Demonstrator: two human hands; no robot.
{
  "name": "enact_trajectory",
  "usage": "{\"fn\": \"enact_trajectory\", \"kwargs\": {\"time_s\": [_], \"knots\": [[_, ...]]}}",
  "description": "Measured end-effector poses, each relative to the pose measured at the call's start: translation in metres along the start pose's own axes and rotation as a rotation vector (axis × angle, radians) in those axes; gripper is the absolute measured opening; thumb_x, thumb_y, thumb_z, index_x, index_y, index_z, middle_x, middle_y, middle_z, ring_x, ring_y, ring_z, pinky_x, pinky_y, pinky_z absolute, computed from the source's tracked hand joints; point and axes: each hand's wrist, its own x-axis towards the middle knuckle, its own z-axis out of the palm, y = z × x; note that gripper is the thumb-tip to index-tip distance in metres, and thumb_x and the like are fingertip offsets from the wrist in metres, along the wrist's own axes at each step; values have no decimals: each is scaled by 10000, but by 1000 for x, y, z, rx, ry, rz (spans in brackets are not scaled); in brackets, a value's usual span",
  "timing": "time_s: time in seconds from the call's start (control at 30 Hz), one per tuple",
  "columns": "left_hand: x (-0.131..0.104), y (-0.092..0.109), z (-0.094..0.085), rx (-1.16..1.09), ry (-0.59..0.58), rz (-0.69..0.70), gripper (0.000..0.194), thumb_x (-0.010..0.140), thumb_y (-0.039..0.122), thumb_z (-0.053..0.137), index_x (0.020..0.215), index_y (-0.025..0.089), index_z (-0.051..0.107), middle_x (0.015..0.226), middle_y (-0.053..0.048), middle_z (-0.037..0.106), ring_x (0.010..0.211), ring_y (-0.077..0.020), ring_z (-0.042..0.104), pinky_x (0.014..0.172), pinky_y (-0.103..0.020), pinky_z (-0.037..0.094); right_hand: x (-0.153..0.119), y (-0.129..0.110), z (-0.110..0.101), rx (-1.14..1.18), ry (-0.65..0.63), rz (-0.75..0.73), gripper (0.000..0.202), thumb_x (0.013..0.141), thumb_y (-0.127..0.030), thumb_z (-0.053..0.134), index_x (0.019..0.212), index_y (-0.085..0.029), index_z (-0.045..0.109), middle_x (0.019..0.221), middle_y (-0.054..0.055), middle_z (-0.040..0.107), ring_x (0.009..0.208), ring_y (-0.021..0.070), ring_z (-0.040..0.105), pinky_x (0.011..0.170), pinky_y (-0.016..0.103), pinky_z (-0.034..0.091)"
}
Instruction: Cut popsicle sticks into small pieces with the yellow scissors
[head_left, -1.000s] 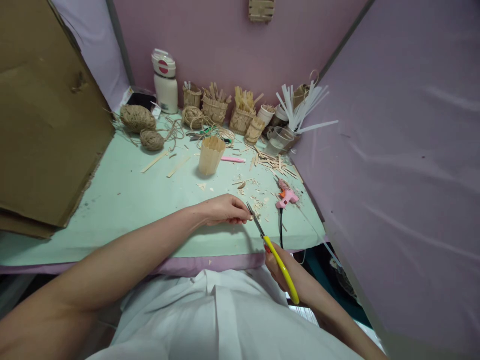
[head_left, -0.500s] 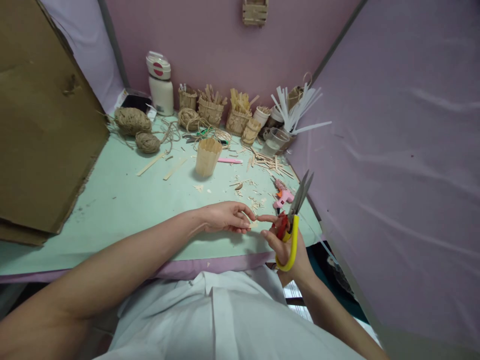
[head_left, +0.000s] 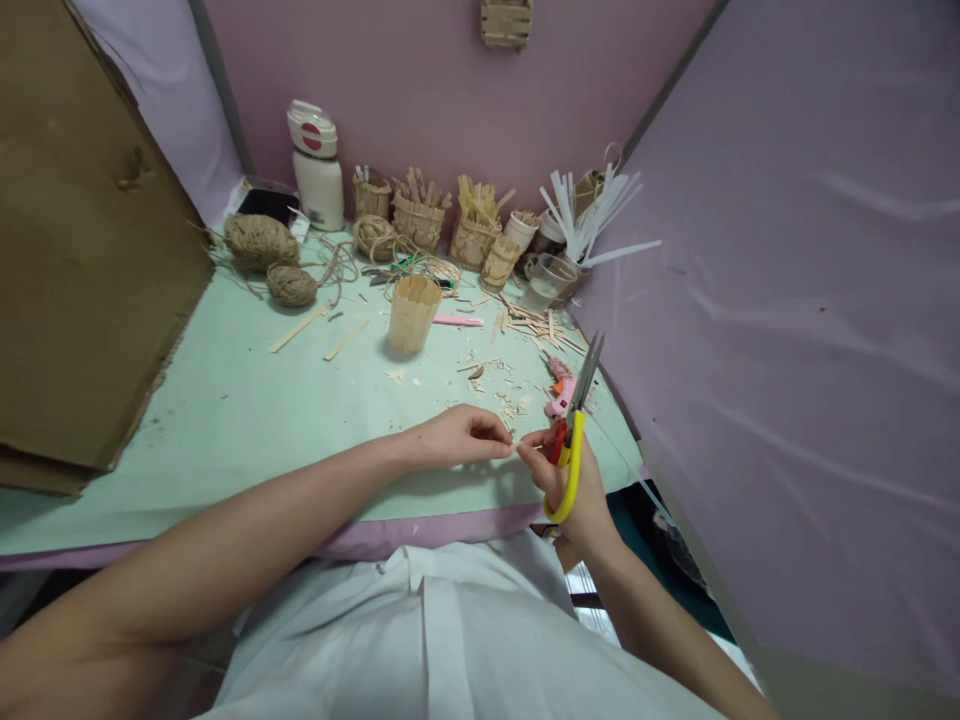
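My left hand (head_left: 469, 438) is closed in a pinch over the near part of the table, on a small pale sliver of wood (head_left: 515, 448). The fingertips of my right hand (head_left: 574, 485) meet the sliver from the other side. Scissors (head_left: 577, 410) with yellow and red handles hang in that right hand, their blades pointing up and away from me, nearly closed. Pale wood shavings (head_left: 512, 408) lie just beyond my fingers. A cup made of thin wooden strips (head_left: 412, 315) stands upright farther back, touched by neither hand.
A pink glue gun (head_left: 559, 395) lies right of the shavings, behind the scissors. Twine balls (head_left: 261, 242), a white bottle (head_left: 318, 170) and stick-filled baskets (head_left: 474, 240) line the back. A large cardboard sheet (head_left: 90, 250) borders the left. A pink pen (head_left: 457, 321) rests behind the cup.
My left fingers have closed into a tighter pinch. My right hand has drawn in toward the left, its thumb and finger now together at the sliver; the scissors moved left with it.
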Motion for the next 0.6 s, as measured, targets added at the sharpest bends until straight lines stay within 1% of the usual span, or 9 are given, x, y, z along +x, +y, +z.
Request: {"fn": "enact_trajectory", "kwargs": {"time_s": [0.03, 0.1, 0.2, 0.3, 0.4, 0.5, 0.6], "knots": [[1, -1, 2, 56, 33, 30, 204, 721, 321, 692, 812, 139, 686, 680, 14, 598, 618, -99, 488, 585, -224, 371, 0, 2, 1, 5, 2, 15, 428, 713, -415, 740, 906, -217, 413, 768, -4, 609, 490, 90, 403, 433, 224, 318], [2, -2, 4, 83, 69, 53, 169, 711, 295, 672, 769, 137, 677, 638, 26, 570, 591, -92, 455, 558, -220, 345, 0, 6, 1, 3, 10, 26, 437, 723, -446, 727, 931, -217, 417, 791, -7, 603, 483, 85, 397, 432, 224, 322], [2, 0, 5, -22, 124, 21, 164, 696, 296, 666, 731, 137, 646, 610, 29, 553, 570, -88, 453, 547, -221, 345, -3, 10, -2, -54, -16, 32, 372, 802, -510, 629, 917, -214, 436, 755, -20, 556, 478, 84, 373, 435, 228, 317], [2, 3, 3, -164, 248, -8, 193, 675, 322, 686, 721, 147, 619, 594, 31, 547, 552, -88, 469, 538, -225, 349, -11, 17, -8, -115, -127, 67, 351, 861, -558, 527, 861, -219, 437, 651, -54, 455, 481, 95, 350, 438, 228, 304], [4, 3, 1, -236, 343, -2, 199, 654, 322, 699, 707, 156, 603, 563, 36, 524, 533, -87, 464, 516, -224, 328, -22, 24, -12, -162, -274, 112, 358, 873, -571, 501, 822, -228, 413, 607, -74, 385, 481, 101, 331, 438, 227, 297], [6, 0, 1, -247, 378, 7, 177, 657, 300, 689, 709, 156, 599, 565, 40, 515, 520, -78, 447, 500, -219, 306, -31, 26, -11, -203, -383, 159, 350, 888, -563, 486, 821, -235, 384, 596, -83, 352, 478, 101, 320, 437, 226, 296], [6, -2, 2, -247, 396, 4, 167, 666, 297, 677, 715, 157, 601, 570, 43, 512, 514, -74, 446, 500, -217, 306, -34, 23, -7, -218, -424, 186, 351, 904, -568, 457, 830, -239, 360, 609, -85, 330, 483, 99, 317, 438, 221, 296]]}}
